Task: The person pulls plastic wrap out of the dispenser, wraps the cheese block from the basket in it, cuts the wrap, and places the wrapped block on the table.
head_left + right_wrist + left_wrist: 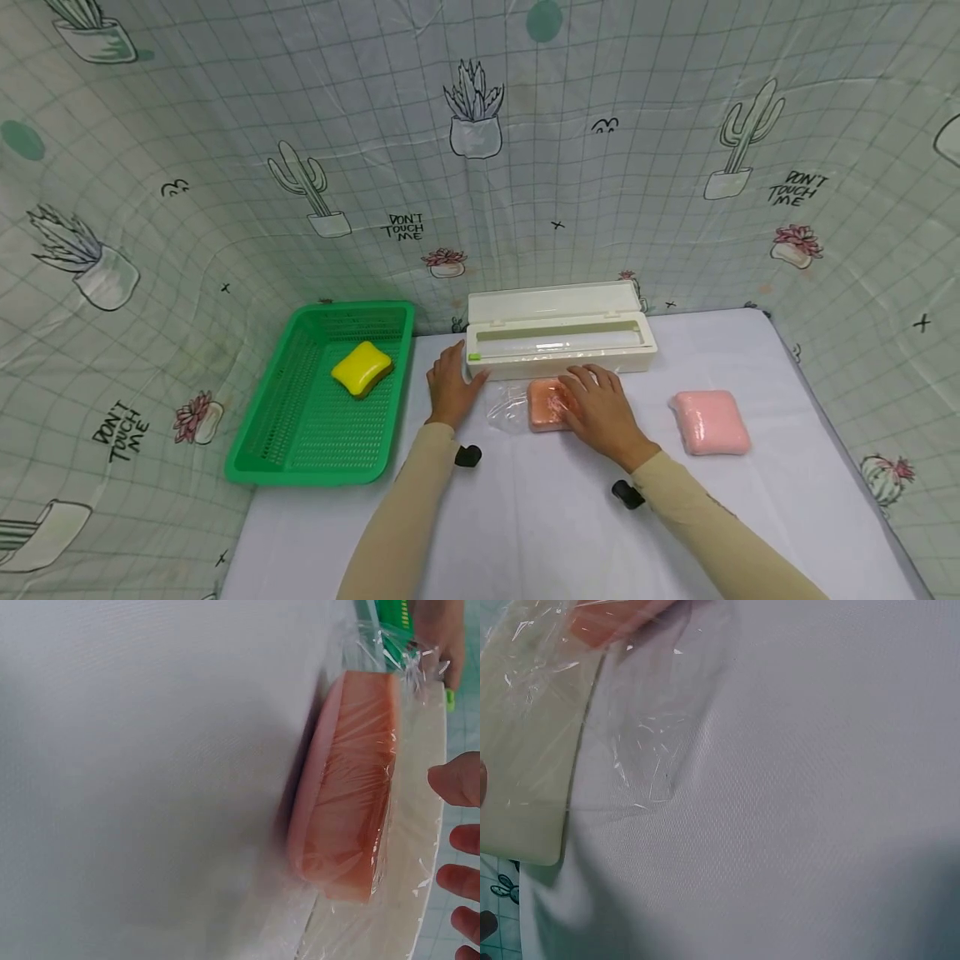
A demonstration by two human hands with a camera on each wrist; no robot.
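Observation:
An orange and pink sponge-like block [546, 406] lies in clear cling film [507, 408] along the front of a white cling film dispenser [558, 361], its lid raised. My left hand [452, 392] is at the dispenser's left end, thumb toward the front face and fingers along the side. Over the block's right part reaches my right hand [607, 421], fingers spread. In the right wrist view its fingertips [459, 879] stand apart from the block, beyond the dispenser's edge. Loose film [649, 742] spreads from the block in the left wrist view.
A green basket [318, 477] stands at the left with a yellow block [362, 367] in it. Right of my right hand lies a pink block [712, 423] with a glossy surface. Patterned cloth [555, 183] rises behind the white table [540, 533].

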